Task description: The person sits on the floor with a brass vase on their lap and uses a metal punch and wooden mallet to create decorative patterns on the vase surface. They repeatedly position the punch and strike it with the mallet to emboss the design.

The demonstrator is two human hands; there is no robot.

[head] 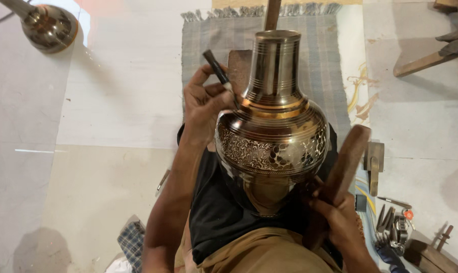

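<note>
A large polished brass vase with an engraved floral band stands upright between my knees, its neck toward the top of the view. My left hand is closed on a thin dark chisel, whose tip rests against the vase's left shoulder. My right hand grips a long wooden mallet that slants up beside the vase's right side, apart from the chisel.
A grey fringed mat lies under the vase. Another brass vessel sits at the top left. Several small metal tools and a wooden block lie at the right, with wooden pieces at the upper right.
</note>
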